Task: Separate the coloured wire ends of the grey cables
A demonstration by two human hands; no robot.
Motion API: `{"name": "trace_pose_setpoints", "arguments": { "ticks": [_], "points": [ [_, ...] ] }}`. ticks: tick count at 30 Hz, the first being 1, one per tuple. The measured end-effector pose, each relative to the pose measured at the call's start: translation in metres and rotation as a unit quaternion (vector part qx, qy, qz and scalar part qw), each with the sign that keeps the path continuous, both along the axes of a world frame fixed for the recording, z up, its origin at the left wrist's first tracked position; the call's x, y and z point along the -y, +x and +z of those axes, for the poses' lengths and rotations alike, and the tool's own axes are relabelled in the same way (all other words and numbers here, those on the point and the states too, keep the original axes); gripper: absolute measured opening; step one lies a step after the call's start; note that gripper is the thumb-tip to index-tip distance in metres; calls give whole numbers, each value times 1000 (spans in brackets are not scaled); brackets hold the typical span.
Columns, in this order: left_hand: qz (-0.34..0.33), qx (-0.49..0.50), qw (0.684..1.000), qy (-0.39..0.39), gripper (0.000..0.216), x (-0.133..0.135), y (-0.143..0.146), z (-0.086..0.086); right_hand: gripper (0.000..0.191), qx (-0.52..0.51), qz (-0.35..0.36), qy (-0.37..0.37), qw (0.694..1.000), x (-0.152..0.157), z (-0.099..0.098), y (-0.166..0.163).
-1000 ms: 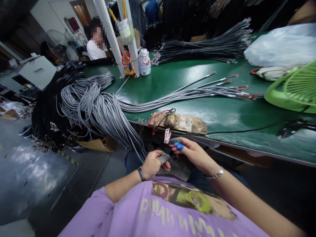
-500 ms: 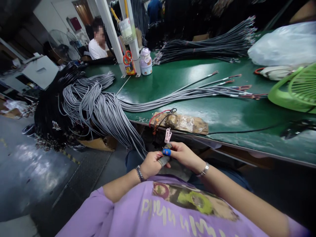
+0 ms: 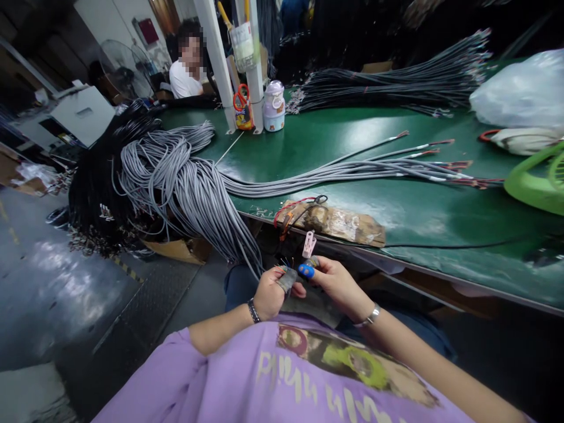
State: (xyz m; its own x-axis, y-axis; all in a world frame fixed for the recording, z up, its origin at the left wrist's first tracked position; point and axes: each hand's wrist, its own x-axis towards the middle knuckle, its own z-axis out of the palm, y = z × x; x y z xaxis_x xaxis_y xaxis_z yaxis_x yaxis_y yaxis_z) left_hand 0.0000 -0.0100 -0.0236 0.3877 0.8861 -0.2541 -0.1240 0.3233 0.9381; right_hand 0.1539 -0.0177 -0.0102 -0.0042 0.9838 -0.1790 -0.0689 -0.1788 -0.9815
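Note:
My left hand [image 3: 269,291] is closed around the end of a grey cable [image 3: 247,258], whose thin coloured wires stick up above the fist; a grey cot covers its thumb. My right hand [image 3: 335,281] is right beside it, thumb and forefinger pinched at those wire tips, with a blue cot [image 3: 305,271] on one fingertip. Both hands hover over my lap just below the edge of the green table [image 3: 396,205]. A pink clip [image 3: 309,244] hangs from the table edge just above them.
A thick bundle of grey cables [image 3: 189,188] spills off the table's left edge, with black cables [image 3: 97,194] beside it. A taped cardboard pad [image 3: 339,221], a green fan [image 3: 535,182], a plastic bag [image 3: 520,94], a bottle [image 3: 274,106] and scissors [image 3: 241,97] are on the table. A person [image 3: 187,73] sits at the far end.
My right hand came in from a little to the right and closed its fingertips on the wire ends at my left hand. The view shifted slightly.

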Motion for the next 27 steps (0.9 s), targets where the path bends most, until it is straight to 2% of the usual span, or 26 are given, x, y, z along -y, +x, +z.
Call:
{"name": "trace_pose_setpoints", "arguments": {
  "ticks": [4, 7, 10, 12, 14, 16, 19, 22, 24, 27],
  "points": [
    [11, 7, 1000, -20, 48, -1, 0, 5, 38, -21, 19, 9, 1000, 3, -4, 4],
    [11, 12, 1000, -17, 47, -4, -3, 10, 38, -114, 22, -14, 993, 2, -11, 11],
    [-35, 10, 999, -8, 46, -9, -5, 16, 42, -214, 10, -71, 974, -6, -12, 20],
    [-73, 15, 997, -11, 47, -13, -5, 19, 45, -239, 22, -102, 966, -12, -7, 22],
    [-114, 28, 993, -19, 48, -18, -3, 22, 46, -247, 47, -108, 962, -19, 2, 20],
    [-151, 49, 987, -26, 47, -23, -1, 24, 43, -234, 57, -81, 967, -22, 9, 16],
    [-183, 86, 979, -34, 46, -29, 0, 29, 41, -150, -19, 1, 988, -24, 12, 10],
    [-202, 114, 972, -33, 45, -30, -3, 35, 45, -86, -103, 39, 990, -25, 4, 7],
    [-214, 117, 969, -31, 46, -30, -4, 38, 48, -117, -94, 27, 988, -26, -1, 5],
    [-229, 111, 966, -51, 46, -30, -2, 37, 48, -221, -51, -29, 973, -30, -4, 3]
  ]
}}
